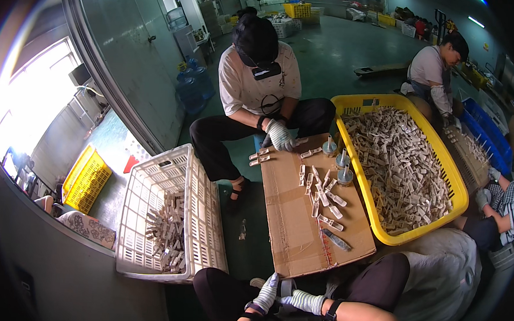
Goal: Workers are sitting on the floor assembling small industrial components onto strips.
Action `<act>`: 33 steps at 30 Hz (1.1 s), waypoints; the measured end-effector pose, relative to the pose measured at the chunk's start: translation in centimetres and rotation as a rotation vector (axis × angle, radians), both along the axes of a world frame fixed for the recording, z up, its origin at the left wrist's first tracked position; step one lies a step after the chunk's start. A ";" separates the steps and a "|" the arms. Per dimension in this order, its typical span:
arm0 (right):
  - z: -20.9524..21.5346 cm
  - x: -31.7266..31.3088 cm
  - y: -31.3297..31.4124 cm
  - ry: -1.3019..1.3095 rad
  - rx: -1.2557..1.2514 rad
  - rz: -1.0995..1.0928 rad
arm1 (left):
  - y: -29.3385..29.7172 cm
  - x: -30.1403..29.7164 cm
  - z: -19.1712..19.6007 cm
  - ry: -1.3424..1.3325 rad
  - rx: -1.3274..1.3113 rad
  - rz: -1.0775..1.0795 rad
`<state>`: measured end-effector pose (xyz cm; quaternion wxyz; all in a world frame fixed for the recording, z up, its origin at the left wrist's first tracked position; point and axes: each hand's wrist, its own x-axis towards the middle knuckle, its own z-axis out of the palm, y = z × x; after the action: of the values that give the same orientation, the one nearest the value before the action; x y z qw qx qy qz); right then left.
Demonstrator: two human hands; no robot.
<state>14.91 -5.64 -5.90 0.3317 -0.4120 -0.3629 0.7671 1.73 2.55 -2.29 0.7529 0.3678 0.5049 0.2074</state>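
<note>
My left hand [266, 293], in a striped white glove, is at the near left corner of the cardboard box [287, 243], its fingers closed together. My right hand [305, 301], gloved alike, reaches in from the right with bent fingers. Between them is a grey ring-shaped roll [287, 287], like tape; the fingertips touching it are partly hidden. On the box lie several pale clothespins [322, 193] and a dark, flat, knife-like tool [337, 240]. Small round jars [345, 177] with upright pegs stand along its right side.
A yellow crate [461, 200] heaped with clothespins stands right of the box. On the left is a white crate [204, 216] part-filled with them. A co-worker [261, 73] in gloves sits across the box; others sit at right. A pale sack [436, 280] lies by my right knee.
</note>
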 end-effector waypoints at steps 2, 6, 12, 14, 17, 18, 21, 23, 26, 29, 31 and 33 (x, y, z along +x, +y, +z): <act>1.1 0.0 0.2 0.101 -0.097 0.037 | 0.0 -0.6 -0.9 0.013 -0.025 0.019; -5.1 -0.7 -0.1 0.384 -0.144 -0.059 | 0.1 -0.2 -1.9 0.005 -0.013 0.002; 0.2 0.0 0.4 0.135 -0.050 0.030 | 0.1 -0.4 -1.4 -0.004 -0.032 0.011; 2.3 0.2 0.3 -0.010 0.050 0.016 | 0.3 -0.8 -2.1 0.011 0.001 0.013; 2.4 0.8 0.1 -0.068 0.076 -0.032 | 0.2 0.1 -0.9 0.020 -0.036 -0.001; 2.4 0.8 0.0 -0.067 0.076 -0.032 | 0.2 0.1 -0.9 0.021 -0.036 0.000; 2.4 0.8 -0.2 -0.055 0.054 -0.044 | 0.2 0.0 -1.2 0.008 -0.030 -0.002; 2.4 0.7 -0.2 -0.047 0.040 -0.053 | 0.2 -0.2 -1.8 0.000 -0.010 -0.002; 4.4 0.5 0.0 -0.063 0.043 -0.041 | 0.2 -0.8 -2.8 -0.003 -0.004 0.031; 4.1 0.6 0.0 -0.108 0.070 -0.015 | 0.2 -0.9 -3.2 -0.028 -0.034 0.034; 3.0 0.8 -0.1 -0.067 0.060 -0.024 | 0.1 -0.3 -2.6 -0.026 -0.034 0.027; 1.1 0.6 -0.2 -0.023 0.054 -0.028 | 0.1 -0.1 -2.4 -0.022 -0.031 0.025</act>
<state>15.53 -5.85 -4.81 0.3495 -0.4166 -0.3815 0.7475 1.64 2.64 -4.68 0.7614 0.3475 0.5042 0.2129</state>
